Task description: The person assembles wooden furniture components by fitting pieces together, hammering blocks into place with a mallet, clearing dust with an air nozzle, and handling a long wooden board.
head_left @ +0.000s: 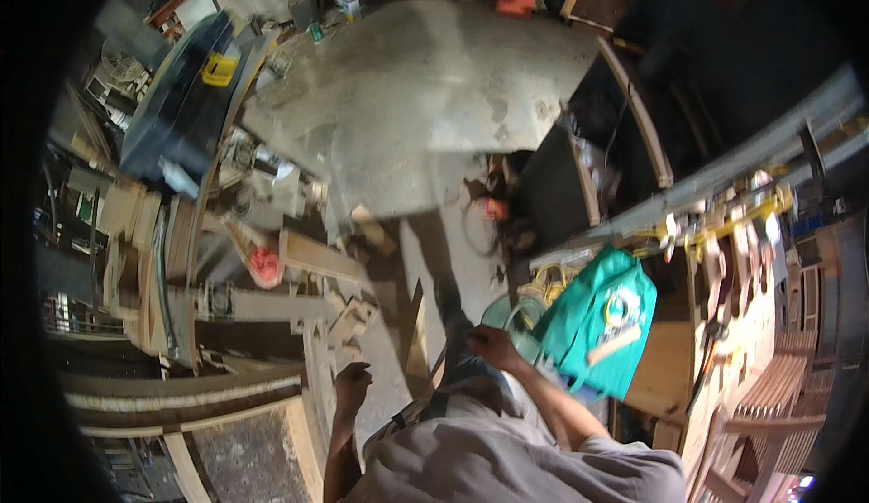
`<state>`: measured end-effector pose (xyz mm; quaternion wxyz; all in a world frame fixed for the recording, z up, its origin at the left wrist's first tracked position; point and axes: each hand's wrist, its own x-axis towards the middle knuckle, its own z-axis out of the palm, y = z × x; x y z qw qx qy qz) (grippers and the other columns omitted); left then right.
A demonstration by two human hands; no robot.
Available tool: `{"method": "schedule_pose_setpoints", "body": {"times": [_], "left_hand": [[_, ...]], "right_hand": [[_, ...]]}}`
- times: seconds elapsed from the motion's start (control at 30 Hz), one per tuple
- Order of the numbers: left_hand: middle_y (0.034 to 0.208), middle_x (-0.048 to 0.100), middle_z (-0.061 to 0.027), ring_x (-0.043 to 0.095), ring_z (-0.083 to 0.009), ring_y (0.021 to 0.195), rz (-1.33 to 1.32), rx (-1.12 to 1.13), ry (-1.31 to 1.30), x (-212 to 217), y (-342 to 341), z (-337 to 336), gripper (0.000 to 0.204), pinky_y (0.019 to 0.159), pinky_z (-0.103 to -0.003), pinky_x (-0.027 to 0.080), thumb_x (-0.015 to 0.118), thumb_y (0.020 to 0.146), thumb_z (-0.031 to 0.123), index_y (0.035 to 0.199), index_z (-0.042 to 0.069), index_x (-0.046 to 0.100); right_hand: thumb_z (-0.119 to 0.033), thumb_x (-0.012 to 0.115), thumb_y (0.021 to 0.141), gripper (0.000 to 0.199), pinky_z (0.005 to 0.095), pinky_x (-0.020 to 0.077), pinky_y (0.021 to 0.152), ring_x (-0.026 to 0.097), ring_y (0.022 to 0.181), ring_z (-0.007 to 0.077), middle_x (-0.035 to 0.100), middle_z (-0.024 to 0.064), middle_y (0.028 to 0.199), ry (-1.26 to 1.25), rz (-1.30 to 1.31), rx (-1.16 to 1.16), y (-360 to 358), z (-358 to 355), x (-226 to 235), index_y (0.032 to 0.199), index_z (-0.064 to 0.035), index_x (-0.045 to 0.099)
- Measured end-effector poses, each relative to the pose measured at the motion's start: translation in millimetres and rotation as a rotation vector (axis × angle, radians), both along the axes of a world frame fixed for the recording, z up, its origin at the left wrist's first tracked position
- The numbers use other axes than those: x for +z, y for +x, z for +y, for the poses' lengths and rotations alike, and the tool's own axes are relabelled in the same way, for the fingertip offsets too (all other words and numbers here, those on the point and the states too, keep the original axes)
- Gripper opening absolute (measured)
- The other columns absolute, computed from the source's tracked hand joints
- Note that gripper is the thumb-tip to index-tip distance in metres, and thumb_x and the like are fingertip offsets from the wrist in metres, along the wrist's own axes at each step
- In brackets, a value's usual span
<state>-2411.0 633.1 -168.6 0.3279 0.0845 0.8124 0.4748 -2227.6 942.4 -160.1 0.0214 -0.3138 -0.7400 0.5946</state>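
Observation:
My left hand [352,383] is curled into a fist over the wooden offcuts beside a curved wooden workbench edge [181,392]; nothing shows in it. My right hand [491,345] is closed next to a teal bag [579,340], close to a pale loop of hose [518,315]; whether it grips anything is unclear. On the bag lie a roll of tape [621,305] and a wooden-handled tool [613,345]. My grey shirt [507,462] fills the lower edge.
A coil of yellow cable [550,280] lies behind the bag. A wooden plank [319,257], a red object [265,266] and scraps crowd the left. A tool rack [733,258] hangs on the right. An orange tool [493,206] sits on the concrete floor [425,95].

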Motion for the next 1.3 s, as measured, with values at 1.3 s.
{"method": "schedule_pose_setpoints", "body": {"times": [1.3], "left_hand": [[0.073,0.068,-0.0098,0.066,-0.0212,0.068,0.256,-1.106,-0.142,37.6,-593.9,917.0,0.026,0.067,-0.031,0.051,0.055,0.077,0.006,0.100,0.005,0.067]], "right_hand": [[-0.010,0.058,0.088,0.015,0.0250,0.0509,0.061,0.059,0.066,0.0092,0.062,0.0039,0.075,-0.295,-0.077,-0.861,-453.6,550.3,33.3,0.095,0.0026,0.061]]}}
